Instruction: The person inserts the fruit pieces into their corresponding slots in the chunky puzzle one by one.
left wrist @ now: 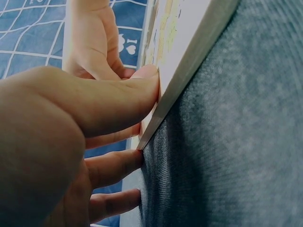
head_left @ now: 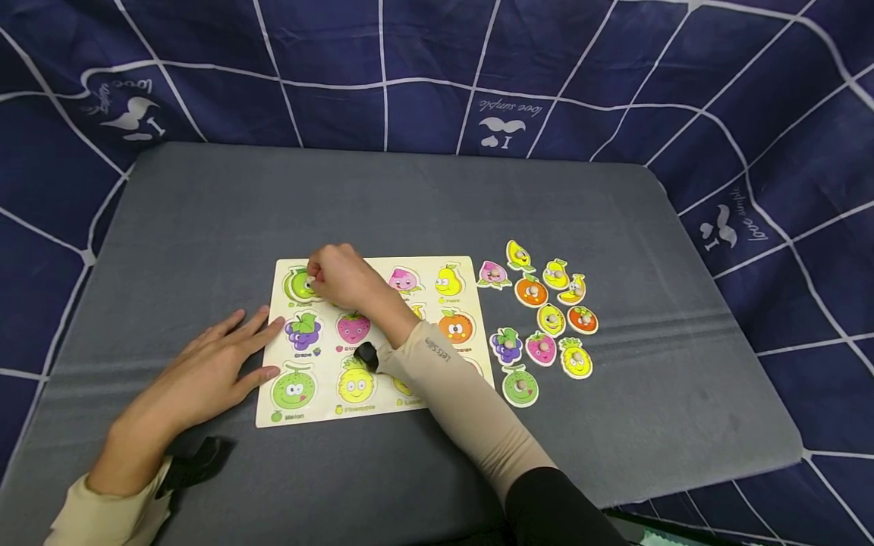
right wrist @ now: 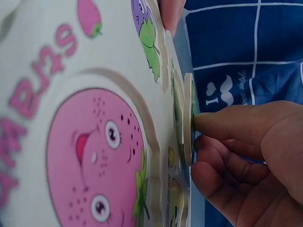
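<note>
My right hand (head_left: 344, 277) pinches a green apple puzzle piece (right wrist: 188, 118) by its top side, over the apple spot at the far left corner of the wooden fruit puzzle board (head_left: 328, 358). The right wrist view shows the piece standing slightly proud of the board, seen edge-on. My left hand (head_left: 212, 371) lies with fingers spread at the board's left edge. Its thumb (left wrist: 139, 90) touches the board's rim, while other fingertips rest on the grey table. Printed strawberry (head_left: 353, 328), grape (head_left: 303, 331) and melon (head_left: 293, 390) pictures show on the board.
Right of the board lie several loose knobbed fruit pieces, among them a peach (head_left: 494, 274), grapes (head_left: 506, 346), a melon (head_left: 520, 387) and a pineapple (head_left: 576, 359). The grey table (head_left: 655, 409) is bordered by a dark blue checked cloth (head_left: 437, 45).
</note>
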Demonstrator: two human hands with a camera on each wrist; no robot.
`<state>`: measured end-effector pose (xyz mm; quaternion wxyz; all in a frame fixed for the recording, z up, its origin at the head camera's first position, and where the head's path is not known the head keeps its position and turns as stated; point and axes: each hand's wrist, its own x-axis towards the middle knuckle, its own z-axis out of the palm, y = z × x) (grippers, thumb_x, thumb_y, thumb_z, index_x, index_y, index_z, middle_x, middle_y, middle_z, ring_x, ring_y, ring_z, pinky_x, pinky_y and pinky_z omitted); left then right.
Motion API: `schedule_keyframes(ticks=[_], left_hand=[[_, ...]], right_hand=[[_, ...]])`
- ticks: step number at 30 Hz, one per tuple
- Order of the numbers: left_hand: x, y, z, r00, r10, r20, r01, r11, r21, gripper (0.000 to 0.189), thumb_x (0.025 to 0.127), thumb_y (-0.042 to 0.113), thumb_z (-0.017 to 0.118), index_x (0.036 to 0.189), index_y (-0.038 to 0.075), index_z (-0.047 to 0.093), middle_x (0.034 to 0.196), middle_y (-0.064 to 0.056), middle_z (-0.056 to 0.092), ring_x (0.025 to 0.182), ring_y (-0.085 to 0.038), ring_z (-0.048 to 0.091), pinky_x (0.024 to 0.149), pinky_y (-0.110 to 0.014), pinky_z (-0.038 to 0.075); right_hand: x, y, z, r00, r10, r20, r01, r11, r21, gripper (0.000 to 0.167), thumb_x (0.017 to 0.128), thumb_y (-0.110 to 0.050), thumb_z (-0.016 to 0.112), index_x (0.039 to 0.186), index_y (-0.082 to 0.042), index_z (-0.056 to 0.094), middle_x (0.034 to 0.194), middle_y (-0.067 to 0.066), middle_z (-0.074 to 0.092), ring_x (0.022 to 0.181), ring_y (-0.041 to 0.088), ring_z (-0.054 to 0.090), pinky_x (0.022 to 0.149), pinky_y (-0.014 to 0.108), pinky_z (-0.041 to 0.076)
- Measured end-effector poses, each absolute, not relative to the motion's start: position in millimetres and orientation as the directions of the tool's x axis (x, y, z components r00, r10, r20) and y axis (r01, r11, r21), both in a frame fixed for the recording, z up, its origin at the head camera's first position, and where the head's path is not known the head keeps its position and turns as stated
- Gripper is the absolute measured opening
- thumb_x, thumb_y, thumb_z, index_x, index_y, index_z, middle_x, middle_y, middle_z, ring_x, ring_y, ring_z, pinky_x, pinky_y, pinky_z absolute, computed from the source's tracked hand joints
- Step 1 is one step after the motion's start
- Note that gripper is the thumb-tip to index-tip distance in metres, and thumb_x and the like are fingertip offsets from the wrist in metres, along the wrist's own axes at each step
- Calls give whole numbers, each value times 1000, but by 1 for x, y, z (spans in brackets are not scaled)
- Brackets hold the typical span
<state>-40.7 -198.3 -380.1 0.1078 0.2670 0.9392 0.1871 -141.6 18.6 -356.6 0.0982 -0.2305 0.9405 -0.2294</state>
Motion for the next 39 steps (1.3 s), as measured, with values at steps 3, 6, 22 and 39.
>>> schedule_keyframes(ticks=[3, 6, 22, 39], left_hand=[[-41, -198, -380, -833, 543, -106, 462, 788, 407, 72, 88, 31, 75, 147, 3, 46, 151, -30, 35, 134, -59, 30, 103, -71, 23], [-41, -197, -380, -831, 546, -107, 468, 789, 398, 71, 89, 32, 75, 147, 4, 46, 151, -30, 35, 133, -59, 31, 103, -71, 24], [-40, -196, -378, -833, 540, -119, 461, 797, 390, 70, 91, 34, 73, 148, 6, 45, 152, -28, 35, 134, -58, 30, 102, -72, 24], [-41, -197, -379, -839, 530, -122, 446, 799, 403, 69, 91, 33, 72, 149, 6, 45, 152, -28, 34, 135, -58, 29, 102, -72, 23]], right_hand=[[-141, 16, -356, -874, -481, -73, -394, 788, -474, 4, 92, -11, 67, 91, -10, 71, 67, -4, 57, 63, 7, 50, 59, 15, 39], [-142, 13, -356, -877, -475, -72, -389, 790, -474, 4, 91, -10, 67, 90, -10, 70, 68, -4, 57, 62, 7, 50, 59, 15, 39], [-144, 10, -359, -896, -435, -92, -346, 812, -470, 11, 92, -11, 68, 81, -13, 66, 68, -4, 54, 62, 8, 49, 56, 16, 37], [-146, 7, -360, -895, -434, -100, -346, 819, -458, 6, 92, -12, 68, 87, -11, 70, 71, -4, 59, 64, 7, 51, 57, 16, 39]])
